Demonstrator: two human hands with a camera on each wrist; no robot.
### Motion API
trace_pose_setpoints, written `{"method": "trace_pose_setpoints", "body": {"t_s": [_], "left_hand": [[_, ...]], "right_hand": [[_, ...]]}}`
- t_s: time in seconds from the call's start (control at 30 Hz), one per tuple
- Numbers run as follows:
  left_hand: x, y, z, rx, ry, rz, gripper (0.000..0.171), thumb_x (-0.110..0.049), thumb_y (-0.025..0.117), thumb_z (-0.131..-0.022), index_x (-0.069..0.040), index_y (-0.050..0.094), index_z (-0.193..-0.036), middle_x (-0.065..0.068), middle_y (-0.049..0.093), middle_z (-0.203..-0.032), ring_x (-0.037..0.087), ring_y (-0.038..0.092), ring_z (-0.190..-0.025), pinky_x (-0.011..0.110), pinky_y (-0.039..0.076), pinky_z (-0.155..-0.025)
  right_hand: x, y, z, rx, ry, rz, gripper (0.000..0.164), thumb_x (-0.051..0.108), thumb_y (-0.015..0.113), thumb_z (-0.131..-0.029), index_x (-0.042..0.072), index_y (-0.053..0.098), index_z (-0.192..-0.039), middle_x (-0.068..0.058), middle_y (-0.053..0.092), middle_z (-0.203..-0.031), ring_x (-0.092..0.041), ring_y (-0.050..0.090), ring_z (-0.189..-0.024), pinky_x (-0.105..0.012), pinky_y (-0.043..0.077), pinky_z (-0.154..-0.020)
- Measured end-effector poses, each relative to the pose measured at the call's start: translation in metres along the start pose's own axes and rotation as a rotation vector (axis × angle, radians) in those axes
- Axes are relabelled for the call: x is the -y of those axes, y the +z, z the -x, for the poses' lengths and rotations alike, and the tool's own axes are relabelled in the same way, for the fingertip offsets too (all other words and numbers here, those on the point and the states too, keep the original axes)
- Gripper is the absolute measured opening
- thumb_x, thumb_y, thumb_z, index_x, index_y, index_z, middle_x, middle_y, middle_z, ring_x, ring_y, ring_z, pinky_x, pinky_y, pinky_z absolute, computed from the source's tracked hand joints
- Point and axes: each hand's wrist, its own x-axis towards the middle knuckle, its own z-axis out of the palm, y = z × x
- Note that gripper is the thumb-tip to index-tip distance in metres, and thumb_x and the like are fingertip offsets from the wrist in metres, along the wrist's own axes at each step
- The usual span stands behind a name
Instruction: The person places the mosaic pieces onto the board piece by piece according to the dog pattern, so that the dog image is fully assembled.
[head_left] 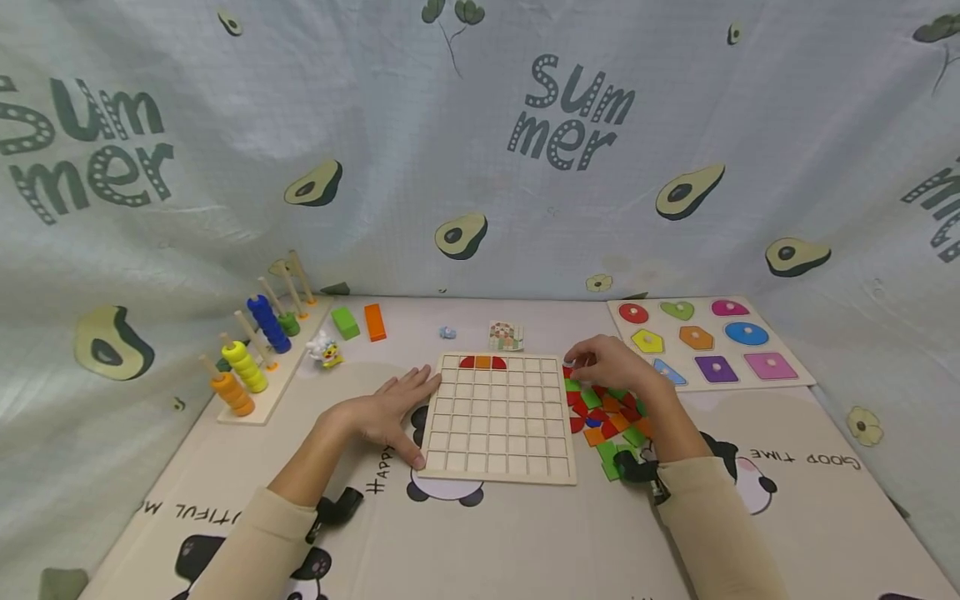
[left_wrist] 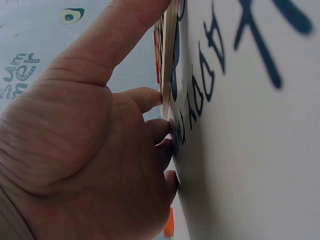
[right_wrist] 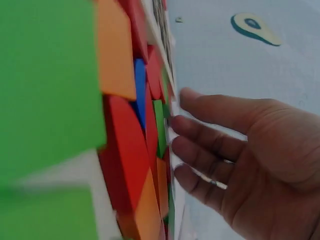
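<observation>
A wooden grid board [head_left: 498,423] lies flat, with an orange square [head_left: 483,362] between two red rounded pieces [head_left: 498,363] in its top row. My left hand [head_left: 395,412] rests at the board's left edge, thumb near the bottom corner and fingers higher up. In the left wrist view, the fingertips of the left hand [left_wrist: 100,135] touch the board's side and the table. At the board's upper right corner, my right hand [head_left: 611,364] hovers over a pile of red, green, orange and blue flat pieces [head_left: 611,412]. Loosely bent, the right hand [right_wrist: 240,155] shows no piece in its fingers.
A peg stacker [head_left: 273,358] with coloured rings stands at the left, beside a small white toy figure [head_left: 325,350]. Green [head_left: 346,323] and orange [head_left: 375,322] blocks lie at the back, near a small picture card [head_left: 506,336]. A shape puzzle board [head_left: 660,321] lies at the right.
</observation>
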Motion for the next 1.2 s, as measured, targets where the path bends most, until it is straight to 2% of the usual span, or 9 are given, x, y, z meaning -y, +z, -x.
{"method": "trace_pose_setpoints", "body": {"t_s": [0.1,0.4,0.83,1.0,1.1,1.2], "left_hand": [[0.000,-0.001,0.000,-0.001,-0.004,0.006,0.132,-0.065,0.082,-0.055,-0.021,0.009,-0.156,0.005,-0.003,-0.162,0.024,-0.005,-0.148,0.047,0.001,-0.119],[-0.002,-0.002,0.001,-0.006,-0.006,0.014,0.131,-0.064,0.082,-0.055,-0.021,0.010,-0.156,0.005,-0.002,-0.162,0.024,-0.005,-0.148,0.047,0.001,-0.119],[-0.001,-0.002,0.001,-0.007,-0.005,0.009,0.131,-0.065,0.082,-0.055,-0.021,0.010,-0.156,0.005,-0.002,-0.162,0.024,-0.005,-0.148,0.047,0.001,-0.119],[0.000,0.000,0.000,-0.006,-0.006,0.005,0.130,-0.065,0.082,-0.056,-0.021,0.010,-0.156,0.005,-0.002,-0.162,0.024,-0.005,-0.148,0.047,0.002,-0.119],[0.000,0.000,0.000,-0.004,-0.012,0.004,0.131,-0.065,0.082,-0.055,-0.022,0.010,-0.156,0.004,-0.003,-0.162,0.023,-0.005,-0.148,0.047,0.002,-0.119],[0.000,0.000,0.001,-0.003,-0.015,0.008,0.131,-0.065,0.082,-0.055,-0.021,0.011,-0.156,0.004,-0.002,-0.162,0.023,-0.005,-0.148,0.047,0.002,-0.119]], "right_hand": [[-0.001,0.004,-0.003,0.019,-0.005,0.007,0.021,0.012,0.069,-0.088,0.009,0.071,-0.109,-0.001,0.067,-0.092,-0.020,0.056,-0.078,-0.031,0.052,-0.068],[0.001,0.010,-0.007,-0.042,-0.015,0.028,0.014,0.012,0.071,-0.086,0.008,0.069,-0.099,-0.002,0.063,-0.083,-0.020,0.055,-0.075,-0.030,0.051,-0.065],[-0.003,0.012,-0.008,-0.042,0.004,-0.081,0.010,0.006,0.071,-0.085,0.010,0.066,-0.093,-0.005,0.062,-0.085,-0.023,0.055,-0.076,-0.031,0.053,-0.064],[0.006,0.005,-0.008,-0.047,-0.074,-0.082,0.007,0.007,0.068,-0.088,0.012,0.067,-0.092,-0.004,0.063,-0.085,-0.023,0.055,-0.076,-0.033,0.051,-0.064],[0.027,0.004,-0.015,-0.027,-0.156,-0.074,0.008,0.006,0.063,-0.091,0.010,0.066,-0.096,-0.004,0.063,-0.089,-0.027,0.058,-0.078,-0.034,0.051,-0.066],[0.054,0.012,-0.030,0.016,-0.245,-0.083,0.010,0.005,0.059,-0.094,0.008,0.066,-0.101,-0.005,0.063,-0.093,-0.029,0.061,-0.079,-0.034,0.054,-0.068]]}}
